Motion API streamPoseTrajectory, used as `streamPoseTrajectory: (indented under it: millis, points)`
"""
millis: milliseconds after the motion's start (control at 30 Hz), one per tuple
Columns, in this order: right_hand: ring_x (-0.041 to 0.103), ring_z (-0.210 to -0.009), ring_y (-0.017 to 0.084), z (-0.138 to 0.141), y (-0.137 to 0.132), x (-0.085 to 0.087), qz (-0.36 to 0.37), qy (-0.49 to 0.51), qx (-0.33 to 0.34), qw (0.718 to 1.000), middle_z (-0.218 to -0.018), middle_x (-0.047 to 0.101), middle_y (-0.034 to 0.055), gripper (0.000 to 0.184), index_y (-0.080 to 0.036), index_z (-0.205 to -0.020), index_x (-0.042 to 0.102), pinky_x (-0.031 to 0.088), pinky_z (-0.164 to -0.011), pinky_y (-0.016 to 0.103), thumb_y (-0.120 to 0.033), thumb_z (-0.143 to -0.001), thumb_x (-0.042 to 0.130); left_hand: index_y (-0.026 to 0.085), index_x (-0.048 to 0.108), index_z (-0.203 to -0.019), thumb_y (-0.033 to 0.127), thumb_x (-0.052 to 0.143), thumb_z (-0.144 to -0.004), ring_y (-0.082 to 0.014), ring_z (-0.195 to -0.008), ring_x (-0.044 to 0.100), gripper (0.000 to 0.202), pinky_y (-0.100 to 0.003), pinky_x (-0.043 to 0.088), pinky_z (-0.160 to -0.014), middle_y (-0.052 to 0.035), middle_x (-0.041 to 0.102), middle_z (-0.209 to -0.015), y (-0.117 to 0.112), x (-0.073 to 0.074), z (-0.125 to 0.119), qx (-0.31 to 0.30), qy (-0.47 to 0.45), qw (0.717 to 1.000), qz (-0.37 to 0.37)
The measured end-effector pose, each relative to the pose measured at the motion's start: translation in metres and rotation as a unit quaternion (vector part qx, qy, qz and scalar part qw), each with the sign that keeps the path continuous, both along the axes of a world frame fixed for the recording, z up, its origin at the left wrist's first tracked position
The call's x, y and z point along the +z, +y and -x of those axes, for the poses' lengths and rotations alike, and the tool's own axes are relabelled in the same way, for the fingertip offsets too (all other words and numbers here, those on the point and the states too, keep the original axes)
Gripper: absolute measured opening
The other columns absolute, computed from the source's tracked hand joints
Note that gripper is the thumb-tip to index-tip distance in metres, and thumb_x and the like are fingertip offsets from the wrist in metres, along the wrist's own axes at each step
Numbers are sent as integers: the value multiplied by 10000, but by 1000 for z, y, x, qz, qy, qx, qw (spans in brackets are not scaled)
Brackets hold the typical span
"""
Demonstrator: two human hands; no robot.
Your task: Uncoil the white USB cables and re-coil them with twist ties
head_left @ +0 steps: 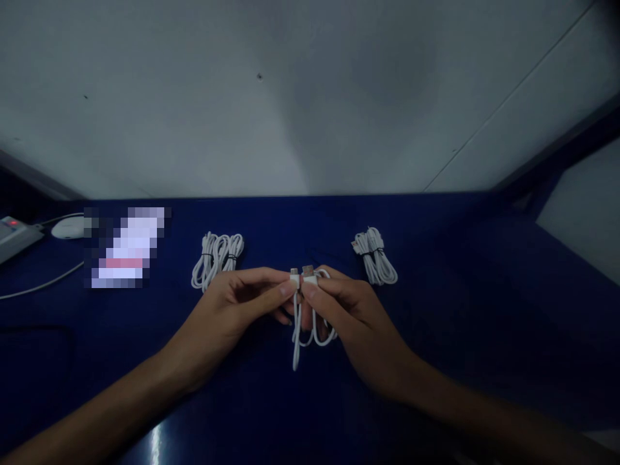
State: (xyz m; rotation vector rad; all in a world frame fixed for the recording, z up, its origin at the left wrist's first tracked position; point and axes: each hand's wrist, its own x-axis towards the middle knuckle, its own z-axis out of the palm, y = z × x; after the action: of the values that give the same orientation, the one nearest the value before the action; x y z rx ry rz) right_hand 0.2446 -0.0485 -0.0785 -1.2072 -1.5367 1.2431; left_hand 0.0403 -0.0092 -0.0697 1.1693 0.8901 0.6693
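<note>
Both of my hands meet over the middle of the table, holding one white USB cable. My left hand pinches the smaller plug between thumb and forefinger, its metal tip pointing away from me. Beside it, my right hand pinches the wider USB plug and keeps loops of the cable against its fingers. The two plugs stand side by side, nearly touching. Part of the looped cable is hidden behind the right fingers.
Tied white cables lie beyond my left hand, and another tied bundle lies beyond my right. A blurred-out bright screen, a white rounded device and a power strip sit left on the blue table. A pale wall rises behind.
</note>
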Motion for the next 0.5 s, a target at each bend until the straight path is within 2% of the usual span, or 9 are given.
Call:
streamPoseTrajectory:
  millis: [500]
  points:
    - [589,-778,150,1,0,2,9,3,1,1000,-827,633,-9,497,-216,-714,680,446,-768,343,-351,-1160,509,231,889,-1156,318,751,-1061,-150,-855,736,189,-233,579,-848,-48,841,-931,0,-1,1,-7,-5,1000,4]
